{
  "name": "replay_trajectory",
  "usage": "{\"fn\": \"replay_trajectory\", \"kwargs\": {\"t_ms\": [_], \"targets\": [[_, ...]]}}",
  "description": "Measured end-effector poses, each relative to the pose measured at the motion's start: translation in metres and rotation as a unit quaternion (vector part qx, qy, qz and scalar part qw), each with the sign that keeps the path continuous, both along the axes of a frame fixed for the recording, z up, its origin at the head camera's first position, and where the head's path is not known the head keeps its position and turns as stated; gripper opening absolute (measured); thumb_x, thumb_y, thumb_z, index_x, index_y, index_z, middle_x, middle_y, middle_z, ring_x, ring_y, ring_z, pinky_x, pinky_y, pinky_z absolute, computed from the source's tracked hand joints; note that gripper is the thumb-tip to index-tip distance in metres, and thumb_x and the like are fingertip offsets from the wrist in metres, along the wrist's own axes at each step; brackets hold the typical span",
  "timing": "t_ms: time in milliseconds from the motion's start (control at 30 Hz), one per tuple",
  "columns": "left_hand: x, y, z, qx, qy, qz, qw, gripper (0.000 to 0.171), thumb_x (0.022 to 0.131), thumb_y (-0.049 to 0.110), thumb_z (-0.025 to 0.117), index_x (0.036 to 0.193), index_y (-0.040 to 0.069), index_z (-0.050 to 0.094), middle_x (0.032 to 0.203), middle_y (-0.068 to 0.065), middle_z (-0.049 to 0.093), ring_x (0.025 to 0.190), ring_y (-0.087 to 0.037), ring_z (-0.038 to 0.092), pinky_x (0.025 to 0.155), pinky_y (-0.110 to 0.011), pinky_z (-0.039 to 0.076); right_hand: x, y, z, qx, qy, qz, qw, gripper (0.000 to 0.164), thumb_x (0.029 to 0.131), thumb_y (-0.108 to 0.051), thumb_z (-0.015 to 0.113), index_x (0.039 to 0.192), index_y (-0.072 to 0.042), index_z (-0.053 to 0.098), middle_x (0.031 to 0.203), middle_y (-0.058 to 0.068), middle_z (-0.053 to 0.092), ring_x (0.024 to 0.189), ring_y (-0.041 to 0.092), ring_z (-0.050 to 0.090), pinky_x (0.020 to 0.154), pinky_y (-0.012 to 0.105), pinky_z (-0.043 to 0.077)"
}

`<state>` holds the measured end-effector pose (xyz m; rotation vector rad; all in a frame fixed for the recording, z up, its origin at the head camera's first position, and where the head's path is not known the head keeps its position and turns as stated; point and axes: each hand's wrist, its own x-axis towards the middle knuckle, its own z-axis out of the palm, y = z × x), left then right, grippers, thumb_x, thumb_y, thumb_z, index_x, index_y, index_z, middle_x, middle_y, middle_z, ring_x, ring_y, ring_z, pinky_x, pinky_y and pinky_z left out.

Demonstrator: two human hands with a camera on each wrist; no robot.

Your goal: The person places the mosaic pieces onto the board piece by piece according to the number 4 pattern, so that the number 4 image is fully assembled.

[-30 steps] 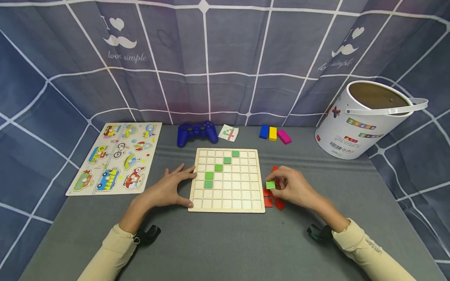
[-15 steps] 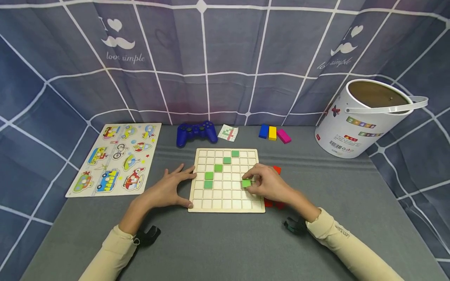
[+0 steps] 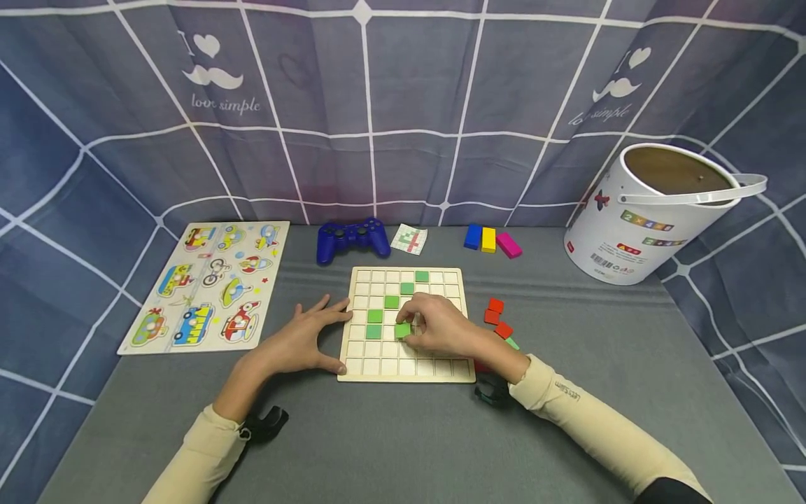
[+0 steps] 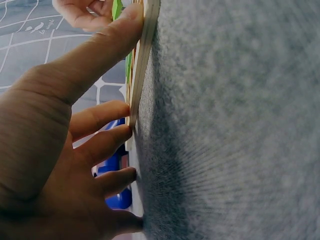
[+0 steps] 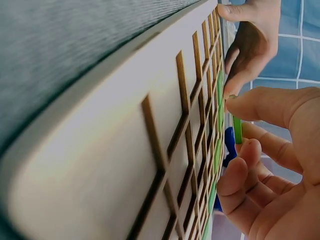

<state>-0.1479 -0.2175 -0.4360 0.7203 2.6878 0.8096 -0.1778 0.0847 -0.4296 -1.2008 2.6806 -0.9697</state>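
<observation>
A wooden grid board (image 3: 406, 373) lies flat in the middle of the table, with several green square tiles set in its cells in a slanting row. My right hand (image 3: 441, 327) pinches another green tile (image 3: 402, 330) between thumb and fingers, low over the board's middle. In the right wrist view this tile (image 5: 237, 130) stands on edge between the fingertips. My left hand (image 3: 304, 337) is spread at the board's left side. Its thumb (image 4: 132, 15) rests on the near corner, and its fingertips touch the left edge. The left fingers hold nothing.
Red tiles (image 3: 496, 305) and a green one lie right of the board. Behind it are a blue game controller (image 3: 353, 239), a pattern card (image 3: 409, 239) and blue, yellow and pink blocks (image 3: 488, 239). A picture puzzle (image 3: 208, 287) lies left; a white bucket (image 3: 636, 231) stands back right.
My right hand has carried the green tile leftward from the loose tiles to over the board's middle, uncovering the red tiles. The left hand has stayed at the board's edge.
</observation>
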Motion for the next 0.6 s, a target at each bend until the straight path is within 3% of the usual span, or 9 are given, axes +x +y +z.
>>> {"fn": "replay_trajectory", "kwargs": {"t_ms": [600], "targets": [[0.001,-0.001,0.0,0.0,-0.003,-0.001,1.0,0.095,0.066,0.046,0.092,0.146,0.012,0.053,0.163,-0.004,0.028,0.15,-0.04,0.011,0.105,-0.078,-0.001,-0.008,-0.025,-0.003,0.055,-0.017,0.028,0.998,0.023,0.078,-0.014,0.085,0.1,-0.011,0.077,0.097,-0.002,0.07,0.085,0.014,0.062,0.075,0.03,0.05]]}}
